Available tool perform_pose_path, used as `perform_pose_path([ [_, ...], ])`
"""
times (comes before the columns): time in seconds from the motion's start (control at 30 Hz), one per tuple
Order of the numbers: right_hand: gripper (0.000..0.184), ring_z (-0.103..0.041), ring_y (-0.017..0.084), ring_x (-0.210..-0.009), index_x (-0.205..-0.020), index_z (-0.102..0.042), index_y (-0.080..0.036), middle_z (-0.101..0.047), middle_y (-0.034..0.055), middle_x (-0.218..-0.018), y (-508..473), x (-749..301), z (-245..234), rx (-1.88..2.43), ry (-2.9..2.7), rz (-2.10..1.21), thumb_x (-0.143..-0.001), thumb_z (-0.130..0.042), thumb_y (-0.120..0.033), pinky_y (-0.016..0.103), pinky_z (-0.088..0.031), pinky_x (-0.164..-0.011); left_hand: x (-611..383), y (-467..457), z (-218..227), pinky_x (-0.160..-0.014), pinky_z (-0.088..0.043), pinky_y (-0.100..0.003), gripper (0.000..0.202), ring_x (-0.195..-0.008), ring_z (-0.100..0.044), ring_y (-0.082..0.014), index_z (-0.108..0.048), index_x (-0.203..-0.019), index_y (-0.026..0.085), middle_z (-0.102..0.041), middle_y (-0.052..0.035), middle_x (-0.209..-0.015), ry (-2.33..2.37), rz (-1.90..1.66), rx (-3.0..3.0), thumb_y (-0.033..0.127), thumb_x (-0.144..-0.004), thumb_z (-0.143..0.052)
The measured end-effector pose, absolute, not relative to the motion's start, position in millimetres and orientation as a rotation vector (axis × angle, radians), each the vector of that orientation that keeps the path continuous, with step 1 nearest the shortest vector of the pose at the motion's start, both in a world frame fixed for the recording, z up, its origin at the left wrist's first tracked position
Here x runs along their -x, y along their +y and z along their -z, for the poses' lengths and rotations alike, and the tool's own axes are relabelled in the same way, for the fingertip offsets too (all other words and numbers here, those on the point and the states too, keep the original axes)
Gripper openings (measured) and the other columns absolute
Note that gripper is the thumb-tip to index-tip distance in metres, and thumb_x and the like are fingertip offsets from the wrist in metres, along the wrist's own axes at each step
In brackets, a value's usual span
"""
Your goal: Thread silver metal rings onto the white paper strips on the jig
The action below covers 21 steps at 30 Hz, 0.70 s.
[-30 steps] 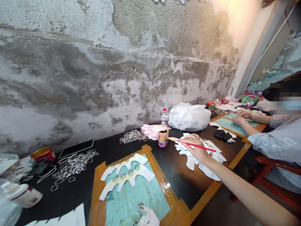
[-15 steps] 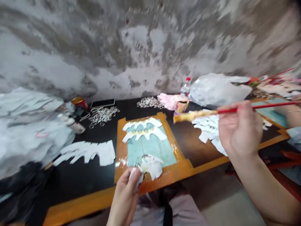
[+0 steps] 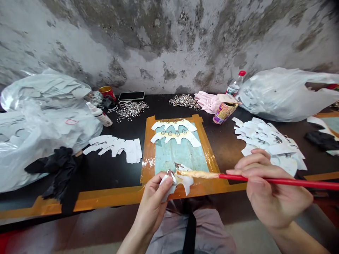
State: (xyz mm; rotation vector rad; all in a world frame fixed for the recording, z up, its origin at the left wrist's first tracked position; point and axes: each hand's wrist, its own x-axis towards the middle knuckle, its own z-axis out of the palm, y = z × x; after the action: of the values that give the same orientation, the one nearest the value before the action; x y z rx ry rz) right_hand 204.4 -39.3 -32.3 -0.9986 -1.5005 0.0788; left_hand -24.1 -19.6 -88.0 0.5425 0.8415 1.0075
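Observation:
My left hand (image 3: 156, 195) pinches a white scalloped cut piece (image 3: 186, 183) with metal rings on it, held just above the front of the taped board. My right hand (image 3: 272, 187) grips a red-handled glue brush (image 3: 238, 177). Its yellowish, glue-caked tip meets or hovers at the piece near a ring; I cannot tell which. Beyond them, two scalloped pieces (image 3: 176, 138) lie on the light-blue sheet (image 3: 182, 155), each with a row of metal rings along a yellowish glued strip.
Loose metal rings (image 3: 132, 110) lie in piles at the back. An open glue-smeared can (image 3: 224, 113) stands near pink gloves (image 3: 208, 101) and a bottle (image 3: 235, 84). White cut pieces (image 3: 265, 141) are heaped right, more (image 3: 116, 146) left. Plastic bags (image 3: 286, 95) flank the table.
My right hand has brought the brush down and left, from raised in the air to the piece in my left hand. The left hand still holds that piece. The camera view has shifted.

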Motion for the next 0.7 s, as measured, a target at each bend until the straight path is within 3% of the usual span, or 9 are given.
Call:
perform_pose_path([
  [0.27,0.008,-0.064,0.019,-0.065,-0.081,-0.067,-0.020,-0.072,0.0006,-0.070,-40.5,-201.6,34.2,1.003,-1.561,-0.061,-0.084,-0.060,-0.017,0.048,-0.040,-0.090,22.8,-18.5,89.5,-0.058,-0.038,-0.015,0.025,-0.061,-0.047,-0.0051,-0.059,-0.070,0.014,-0.056,0.0014,-0.071,0.800,-1.020,-0.524,0.032,-0.079,-0.073],
  [0.5,0.010,-0.063,0.023,-0.062,-0.085,-0.069,-0.030,-0.071,-0.0017,-0.068,-41.2,-202.0,36.7,1.072,-1.483,-0.043,-0.084,-0.061,-0.025,0.050,-0.041,-0.089,19.4,-18.1,88.8,-0.058,-0.039,-0.015,0.025,-0.062,-0.048,-0.0060,-0.058,-0.070,0.014,-0.057,0.0010,-0.070,0.822,-1.014,-0.514,0.032,-0.078,-0.074],
  [0.7,0.011,-0.062,0.022,-0.063,-0.084,-0.070,-0.027,-0.072,-0.0004,-0.070,-42.6,-203.1,39.4,1.066,-1.496,-0.086,-0.082,-0.063,-0.019,0.052,-0.039,-0.092,17.4,-17.1,91.0,-0.058,-0.040,-0.016,0.024,-0.061,-0.049,-0.0062,-0.060,-0.073,0.014,-0.058,0.0008,-0.070,0.817,-1.013,-0.515,0.033,-0.080,-0.072],
])
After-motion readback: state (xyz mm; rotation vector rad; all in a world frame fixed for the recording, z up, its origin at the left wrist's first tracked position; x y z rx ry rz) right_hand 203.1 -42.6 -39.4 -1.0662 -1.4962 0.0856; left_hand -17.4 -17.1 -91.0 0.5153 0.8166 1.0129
